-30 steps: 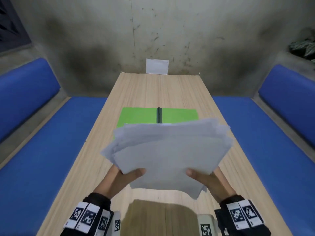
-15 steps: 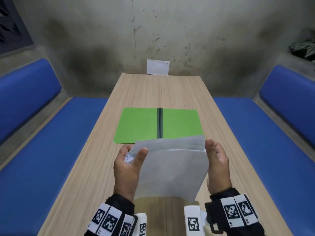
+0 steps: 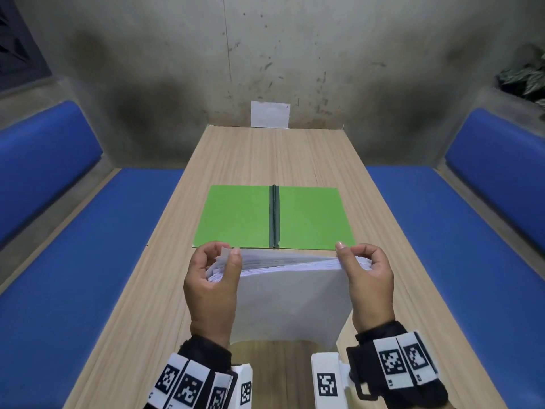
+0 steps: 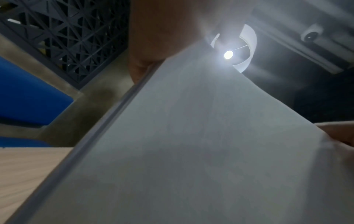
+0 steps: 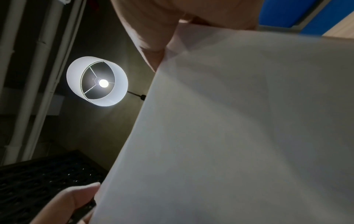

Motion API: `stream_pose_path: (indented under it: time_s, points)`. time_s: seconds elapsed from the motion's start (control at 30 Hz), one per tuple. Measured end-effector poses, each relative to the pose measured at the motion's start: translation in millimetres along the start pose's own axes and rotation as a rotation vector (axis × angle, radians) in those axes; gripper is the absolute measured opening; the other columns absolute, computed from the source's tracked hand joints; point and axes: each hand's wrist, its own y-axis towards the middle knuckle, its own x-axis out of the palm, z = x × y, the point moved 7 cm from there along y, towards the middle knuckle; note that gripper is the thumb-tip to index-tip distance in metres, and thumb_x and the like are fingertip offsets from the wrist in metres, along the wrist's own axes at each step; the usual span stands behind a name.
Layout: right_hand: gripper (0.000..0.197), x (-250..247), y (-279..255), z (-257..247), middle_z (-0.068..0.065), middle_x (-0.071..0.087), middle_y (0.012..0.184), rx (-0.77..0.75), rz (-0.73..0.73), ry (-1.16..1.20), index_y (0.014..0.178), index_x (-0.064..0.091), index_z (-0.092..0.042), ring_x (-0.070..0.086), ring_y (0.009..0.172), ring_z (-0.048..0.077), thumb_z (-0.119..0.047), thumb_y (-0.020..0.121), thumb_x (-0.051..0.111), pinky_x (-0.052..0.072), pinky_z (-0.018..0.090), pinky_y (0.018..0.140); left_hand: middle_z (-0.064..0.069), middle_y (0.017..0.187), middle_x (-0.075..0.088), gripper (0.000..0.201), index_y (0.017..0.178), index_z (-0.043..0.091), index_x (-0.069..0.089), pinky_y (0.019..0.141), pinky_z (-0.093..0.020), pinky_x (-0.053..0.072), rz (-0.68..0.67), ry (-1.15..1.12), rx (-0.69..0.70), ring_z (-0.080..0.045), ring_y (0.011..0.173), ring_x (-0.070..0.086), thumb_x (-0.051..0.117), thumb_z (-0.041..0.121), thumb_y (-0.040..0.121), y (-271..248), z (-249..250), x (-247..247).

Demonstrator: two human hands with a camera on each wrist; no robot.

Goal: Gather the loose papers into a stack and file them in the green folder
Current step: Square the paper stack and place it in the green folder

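Squaring step, by the look of it: stack (image 3: 290, 299) gathered, held on edge between both hands, just short of folder. Bottom edge looks down at table (image 3: 141, 290), contact hidden behind sheets. Top-left corner not flush yet, sheets fanned and one tab poking up by left thumb.

Left hand (image 3: 211, 286) gripping left edge of stack, thumb on near face, fingers curled round behind. Right hand (image 3: 370, 283) gripping right edge same way, thumb tip up at top corner, fingers bent over far side. Wrists low, palms facing each other, stack upright with slight lean. Wrist views mostly paper and thumbs, blurred.

Next, probably: tap or jog to even out left corner, then tip forward and lay flat.

Just beyond fingertips: folder (image 3: 236, 216), open flat, dark spine (image 3: 275, 216) centred between hands, nothing on either leaf. Calls for picking one leaf and lining stack edge to spine.

Far beyond: white sheet (image 3: 269, 114) on wall at table end. Blue benches (image 3: 73, 246) out past each hand.
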Motion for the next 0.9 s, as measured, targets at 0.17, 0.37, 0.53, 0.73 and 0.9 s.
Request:
stream_pose_path:
  time_s: [0.17,0.37,0.53,0.73,0.9]
  points:
    - [0.018,-2,-3,-4,-0.006,0.056,0.078,-0.039,-0.039,-0.019,0.078,0.055,-0.023,0.053,0.08,0.016,-0.025,0.077,0.073,0.043,0.032,0.077,0.011,0.073,0.059,0.024,0.072,0.024,0.059,0.064,-0.03,0.045,0.051,0.001,-0.062,-0.015,0.073,0.054,0.053,0.003,0.082,5,-7,-5]
    - [0.018,0,-4,-10,-0.003,0.057,0.08,-0.054,-0.085,-0.002,0.078,0.055,-0.026,0.053,0.078,0.016,-0.022,0.077,0.073,0.042,0.027,0.071,0.021,0.064,0.062,0.013,0.069,0.025,0.058,0.062,-0.006,0.043,-0.031,-0.026,-0.015,0.005,0.063,0.054,0.065,0.023,0.079,7,-2,0]
    - [0.063,4,-5,-6,0.0,0.059,0.088,-0.033,-0.237,0.049,0.088,0.056,-0.028,0.056,0.075,0.015,-0.067,0.042,0.076,0.044,0.023,0.063,-0.002,0.085,0.068,0.022,0.079,0.027,0.061,0.069,-0.035,0.044,-0.021,-0.182,-0.155,-0.022,0.078,0.06,0.049,0.012,0.087,14,-19,-4]
    - [0.088,2,-5,28,0.005,0.07,0.111,0.09,-0.582,-0.052,0.115,0.06,-0.019,0.068,0.1,0.016,-0.049,0.037,0.087,0.054,0.024,0.078,0.007,0.102,0.069,0.086,0.115,0.029,0.051,0.073,-0.022,0.055,-0.437,-0.097,-0.161,-0.006,0.093,0.065,0.074,0.071,0.044,-4,-54,-1]
    - [0.055,8,-14,47,-0.01,0.073,0.106,0.187,-0.699,-0.146,0.113,0.059,-0.03,0.067,0.101,0.009,-0.022,0.062,0.077,0.054,0.019,0.073,-0.001,0.081,0.076,0.028,0.088,0.018,0.073,0.06,-0.019,0.055,-0.494,-0.049,-0.343,-0.011,0.076,0.07,0.08,0.007,0.063,-9,-64,8]
